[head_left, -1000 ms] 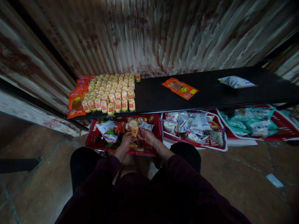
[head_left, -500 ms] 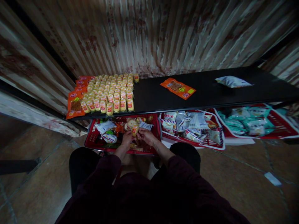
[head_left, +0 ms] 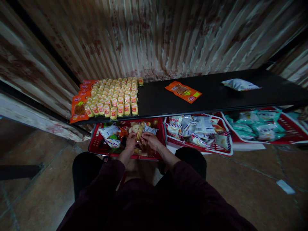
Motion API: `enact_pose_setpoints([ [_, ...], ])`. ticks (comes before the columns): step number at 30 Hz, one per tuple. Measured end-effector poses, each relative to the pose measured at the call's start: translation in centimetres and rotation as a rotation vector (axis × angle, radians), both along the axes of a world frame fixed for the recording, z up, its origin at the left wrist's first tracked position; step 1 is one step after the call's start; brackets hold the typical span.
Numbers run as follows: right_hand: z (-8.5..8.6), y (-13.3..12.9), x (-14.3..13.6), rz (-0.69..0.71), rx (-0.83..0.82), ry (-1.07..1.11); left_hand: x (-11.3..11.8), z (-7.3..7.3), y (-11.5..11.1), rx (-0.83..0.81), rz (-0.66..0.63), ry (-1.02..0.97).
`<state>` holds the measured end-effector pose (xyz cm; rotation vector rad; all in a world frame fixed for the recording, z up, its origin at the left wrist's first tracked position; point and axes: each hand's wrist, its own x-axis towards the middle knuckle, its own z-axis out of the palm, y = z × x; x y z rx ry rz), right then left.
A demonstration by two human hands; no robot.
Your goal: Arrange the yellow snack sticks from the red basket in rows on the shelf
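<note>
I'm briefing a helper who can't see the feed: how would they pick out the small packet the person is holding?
Find the long black shelf; under its left end sits a red basket of mixed snacks. Above that basket the left hand and right hand meet on one small yellow packet. It is the only packet lifted clear of the heap, and it resembles the rows of yellow packets on the shelf.

Small yellow snack packet (head_left: pixel 139 132) held between left hand (head_left: pixel 131 141) and right hand (head_left: pixel 149 140) over red basket (head_left: pixel 96 142), yellow packets (head_left: pixel 114 99) lined on black shelf (head_left: pixel 216 96), probably in rows.
</note>
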<state>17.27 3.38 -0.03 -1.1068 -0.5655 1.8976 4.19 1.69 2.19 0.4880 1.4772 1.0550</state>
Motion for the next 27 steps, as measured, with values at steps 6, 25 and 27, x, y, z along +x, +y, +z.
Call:
enact_pose_setpoints([
  [6,0.6,-0.3,0.2,0.007,0.106,-0.076,0.2,0.8,-0.6,0.011,0.019,-0.15],
  [25,1.5,-0.7,0.4,0.048,0.131,-0.027,-0.5,0.6,-0.8,-0.149,0.056,-0.342],
  [27,1.6,-0.7,0.4,0.055,0.124,-0.019,-0.4,0.6,-0.9,-0.158,0.064,-0.354],
])
